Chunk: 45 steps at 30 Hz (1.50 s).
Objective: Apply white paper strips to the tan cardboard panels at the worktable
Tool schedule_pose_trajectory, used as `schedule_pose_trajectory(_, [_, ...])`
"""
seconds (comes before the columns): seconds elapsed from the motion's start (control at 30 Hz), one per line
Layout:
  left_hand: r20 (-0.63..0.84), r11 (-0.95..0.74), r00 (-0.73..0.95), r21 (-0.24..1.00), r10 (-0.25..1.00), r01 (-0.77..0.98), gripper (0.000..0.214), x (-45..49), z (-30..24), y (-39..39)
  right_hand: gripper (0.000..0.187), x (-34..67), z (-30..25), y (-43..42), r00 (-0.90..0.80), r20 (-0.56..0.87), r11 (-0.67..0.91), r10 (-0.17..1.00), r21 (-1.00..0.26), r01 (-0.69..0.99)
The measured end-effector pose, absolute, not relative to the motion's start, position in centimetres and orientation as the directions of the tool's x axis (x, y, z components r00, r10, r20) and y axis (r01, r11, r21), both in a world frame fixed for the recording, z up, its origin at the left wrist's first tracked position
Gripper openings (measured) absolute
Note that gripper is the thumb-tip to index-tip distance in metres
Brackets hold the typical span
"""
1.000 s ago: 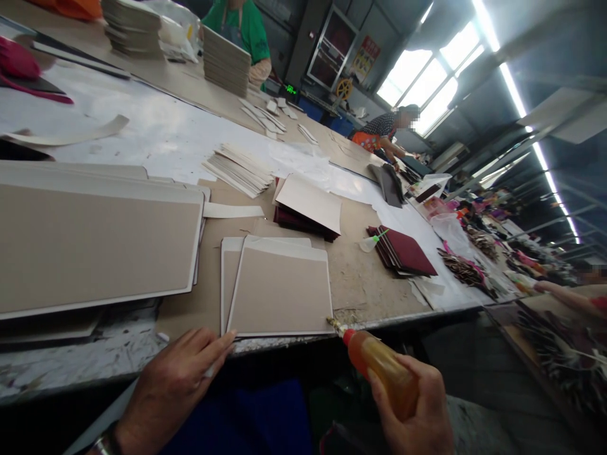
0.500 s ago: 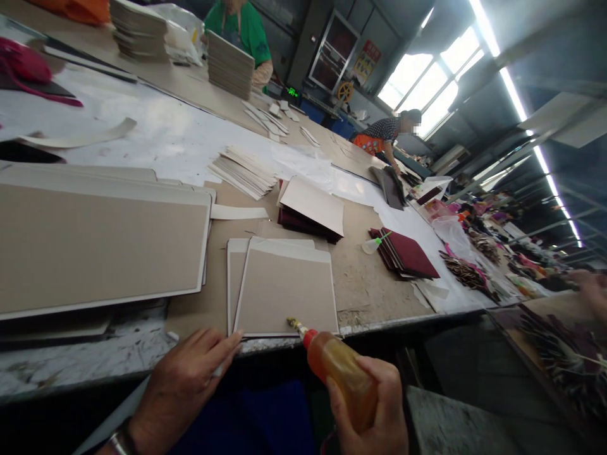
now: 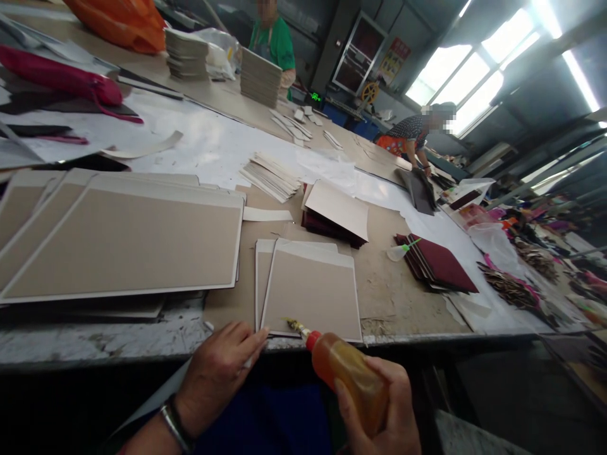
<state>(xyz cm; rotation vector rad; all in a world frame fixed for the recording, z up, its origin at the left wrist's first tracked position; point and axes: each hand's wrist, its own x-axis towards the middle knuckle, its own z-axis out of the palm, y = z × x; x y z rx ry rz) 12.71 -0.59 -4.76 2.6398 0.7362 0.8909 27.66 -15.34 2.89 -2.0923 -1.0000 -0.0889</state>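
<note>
My right hand [image 3: 382,404] is wrapped round a glue bottle [image 3: 351,373] of amber liquid with a red cap. The crusted tip of its nozzle is over the lower edge of a beige panel [image 3: 310,291] with a pale border; whether it touches cannot be seen. My left hand [image 3: 225,357], a bracelet on its wrist, has its fingers closed at the panel's lower left corner, by the table edge. Another similar panel [image 3: 262,278] lies partly underneath.
Larger beige panels [image 3: 142,240] overlap on the left. Behind lie pale strips [image 3: 270,177], a pale-topped maroon stack [image 3: 336,212] and maroon pieces [image 3: 441,262] beside a small green-tipped bottle [image 3: 397,253]. Across the table are a person in green [image 3: 282,44] and another bending person [image 3: 408,133].
The view has turned left, so the table's things sit further right in the picture. The bottle's tip has moved left along the panel's lower edge, closer to my left hand.
</note>
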Motion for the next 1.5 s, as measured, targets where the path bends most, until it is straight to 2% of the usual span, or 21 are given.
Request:
schedule_pose_trajectory(0.2, [0.532,-0.859,0.678,0.371,0.507,0.351,0.019,12.9,-4.7,-0.4,0.032,29.8,3.2,-17.6,0.693,0.390,-0.445,0.606,-0.556,0.702])
schedule_pose_trajectory(0.4, [0.538,-0.869,0.685,0.350,0.492,0.350,0.020,12.6,-4.7,-0.4,0.034,31.3,3.6,-18.8,0.746,0.399,-0.531,0.533,-0.529,0.662])
schedule_pose_trajectory(0.73, [0.502,-0.846,0.690,0.408,0.521,0.342,0.025,12.4,-5.4,-0.3,0.037,34.0,3.6,-20.8,0.733,0.454,-0.576,0.506,-0.454,0.679])
schedule_pose_trajectory(0.97, [0.517,-0.842,0.672,0.413,0.531,0.348,0.027,12.5,-5.1,-0.3,0.039,33.9,3.8,-20.8,0.786,0.430,-0.598,0.445,-0.511,0.618])
schedule_pose_trajectory(1.1, [0.527,-0.846,0.667,0.405,0.527,0.348,0.027,12.6,-4.9,-0.3,0.042,32.7,3.6,-20.2,0.850,0.351,-0.596,0.394,-0.606,0.527])
schedule_pose_trajectory(1.27, [0.503,-0.824,0.660,0.430,0.558,0.369,0.025,12.8,-4.7,-0.5,0.049,30.4,2.5,-18.3,0.932,0.130,-0.492,0.339,-0.820,0.294])
schedule_pose_trajectory(1.37, [0.468,-0.803,0.661,0.442,0.587,0.400,0.024,12.8,-4.4,-0.8,0.052,29.3,1.5,-16.9,0.907,-0.157,-0.242,0.390,-0.968,-0.064])
schedule_pose_trajectory(1.43, [0.464,-0.796,0.654,0.437,0.598,0.419,0.025,12.7,-3.9,-0.9,0.051,28.7,0.9,-16.1,0.792,-0.382,-0.097,0.477,-0.918,-0.385])
schedule_pose_trajectory(1.5, [0.469,-0.788,0.638,0.443,0.611,0.428,0.025,12.5,-3.2,-1.1,0.047,28.2,0.4,-15.5,0.635,-0.532,-0.044,0.561,-0.785,-0.618])
